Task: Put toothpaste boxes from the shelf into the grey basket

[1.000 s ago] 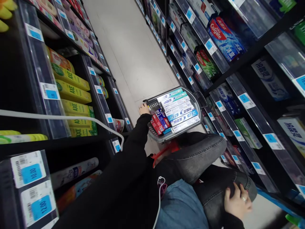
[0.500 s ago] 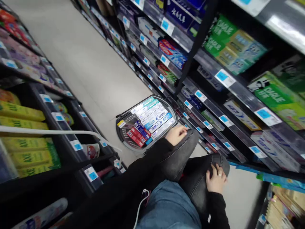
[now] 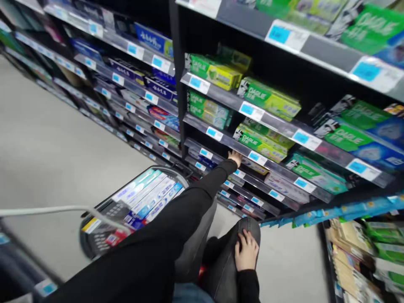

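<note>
L hand (image 3: 235, 158) at shelf (image 3: 257, 184) w/ boxes (image 3: 286, 187), R hand (image 3: 247, 252) on knee (image 3: 251, 223).

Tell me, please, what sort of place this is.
Most likely a supermarket: shelves stacked with toothpaste boxes, price tags along their edges, and a shopping basket on the floor.

Place: shop | shown by — price tags (image 3: 252, 110), shelves (image 3: 225, 97) of boxed goods (image 3: 267, 97), shopping basket (image 3: 85, 244)

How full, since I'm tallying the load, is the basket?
Partly full: boxes lie inside the basket, while bare perforated plastic shows beside them.
</note>
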Tool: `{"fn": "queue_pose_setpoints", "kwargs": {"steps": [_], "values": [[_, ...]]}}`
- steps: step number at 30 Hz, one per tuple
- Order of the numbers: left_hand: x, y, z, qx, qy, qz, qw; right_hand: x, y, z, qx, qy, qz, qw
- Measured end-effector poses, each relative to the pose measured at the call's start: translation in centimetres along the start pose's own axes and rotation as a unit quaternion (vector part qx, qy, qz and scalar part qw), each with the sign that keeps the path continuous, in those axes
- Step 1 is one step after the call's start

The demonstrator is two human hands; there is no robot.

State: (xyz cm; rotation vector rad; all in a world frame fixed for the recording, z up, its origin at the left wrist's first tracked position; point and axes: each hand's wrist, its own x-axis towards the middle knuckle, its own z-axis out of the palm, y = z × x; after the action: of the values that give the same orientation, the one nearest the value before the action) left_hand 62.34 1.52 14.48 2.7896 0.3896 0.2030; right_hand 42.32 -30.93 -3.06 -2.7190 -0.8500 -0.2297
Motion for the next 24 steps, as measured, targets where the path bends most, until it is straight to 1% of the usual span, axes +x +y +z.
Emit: {"fn": "queue_pose_setpoints", "kwargs": {"steps": [3, 6, 9, 12, 14, 17, 19, 21, 24], "values": [[0.9, -0.7, 0.1, 0.016, 0.000, -0.009, 1.000, 0.3, 0.2, 0.4, 0.018, 0.006, -0.007, 1.000], [1.2, -1.6, -0.1, 0.021, -0.004, 0.013, 1.000, 0.6, 0.0, 0.4, 0.033, 0.013, -0.005, 0.999], [0.9, -2.4, -0.7, 0.009, -0.004, 0.037, 0.999, 0.6, -0.4, 0.1, 0.045, 0.030, 0.013, 0.998], [-0.3, -3.1, -1.5, -0.008, 0.023, 0.059, 0.998, 0.4, -0.6, -0.1, 0.057, 0.039, 0.016, 0.997], [-1.7, -3.5, -1.9, -0.014, 0.042, 0.079, 0.996, 0.4, -0.5, -0.2, 0.061, 0.040, 0.017, 0.997], [-4.6, -4.2, -2.3, -0.020, 0.077, 0.131, 0.988, 0.4, -0.2, -0.3, 0.064, 0.039, 0.014, 0.997], [-7.0, -4.9, -2.7, -0.029, 0.129, 0.165, 0.977, 0.3, -0.2, -0.5, 0.070, 0.034, 0.016, 0.997], [-9.8, -5.7, -3.3, -0.042, 0.202, 0.176, 0.962, 0.4, -0.3, -1.0, 0.091, 0.023, 0.026, 0.995], [-14.7, -6.5, -5.4, -0.059, 0.292, 0.179, 0.938, 0.9, -0.5, -2.1, 0.182, 0.005, 0.069, 0.981]]}}
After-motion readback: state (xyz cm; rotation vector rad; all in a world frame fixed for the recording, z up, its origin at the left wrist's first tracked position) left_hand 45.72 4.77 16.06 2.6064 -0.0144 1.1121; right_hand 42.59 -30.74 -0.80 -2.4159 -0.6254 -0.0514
